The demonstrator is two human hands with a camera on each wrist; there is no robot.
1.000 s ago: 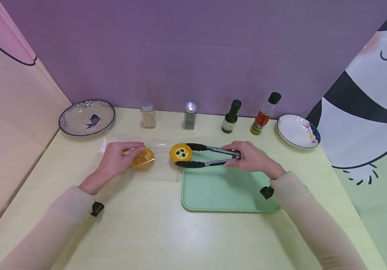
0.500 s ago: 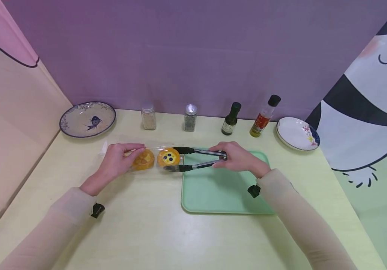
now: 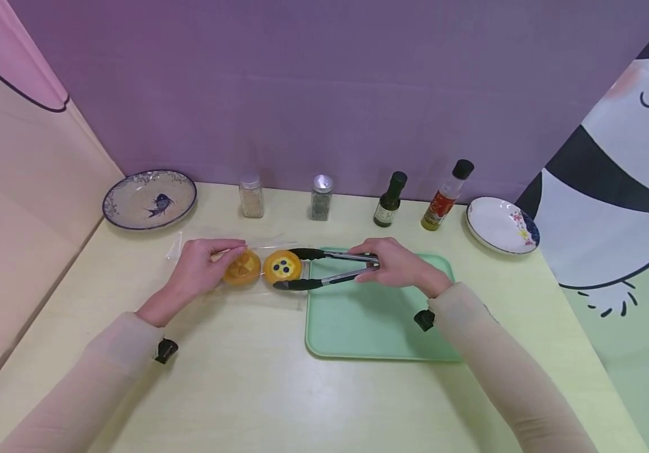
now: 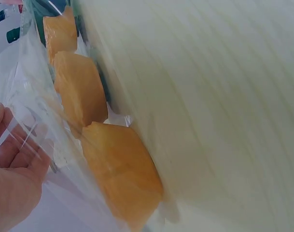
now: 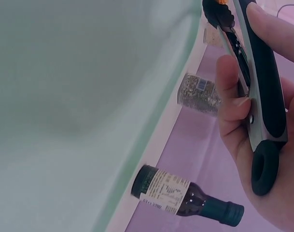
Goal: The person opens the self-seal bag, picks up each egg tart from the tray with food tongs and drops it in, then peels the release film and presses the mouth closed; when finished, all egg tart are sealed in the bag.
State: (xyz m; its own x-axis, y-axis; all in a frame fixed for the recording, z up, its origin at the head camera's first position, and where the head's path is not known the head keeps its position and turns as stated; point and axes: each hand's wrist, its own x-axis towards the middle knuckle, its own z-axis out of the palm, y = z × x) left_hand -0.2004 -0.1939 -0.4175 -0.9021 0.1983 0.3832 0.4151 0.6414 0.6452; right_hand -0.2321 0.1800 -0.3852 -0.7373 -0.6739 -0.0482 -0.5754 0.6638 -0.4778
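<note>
While the rim of a clear plastic bag (image 3: 270, 298) is pinched between thumb and fingers by the left hand (image 3: 196, 267), a pair of tongs (image 3: 342, 277) is gripped by the right hand (image 3: 398, 264). Between the dark tips of the tongs, which are held apart, a spotted tart (image 3: 282, 266) is seen over the bag; whether it is squeezed cannot be told. Beside it, near the left fingertips, a plain pastry (image 3: 242, 269) is covered by the film.

Only these two are made out from the head, but three pastries in a row are shown by the left wrist view, the nearest pastry (image 4: 120, 171) being the largest there. By the right wrist view the ring (image 5: 266, 167) at the tongs' end is revealed, hidden by the hand from above.

Under the tongs, a green tray (image 3: 381, 327) is set on the desk (image 3: 216, 390). Along the back are ranged a pale jar (image 3: 252, 200), a dark jar (image 3: 321, 201), a dark bottle (image 3: 386, 204) and a red-labelled bottle (image 3: 442, 200), flanked by a fish plate (image 3: 150, 200) at left and a flowered plate (image 3: 500, 225) at right. A barcode on the dark jar is disclosed only from the right wrist.
</note>
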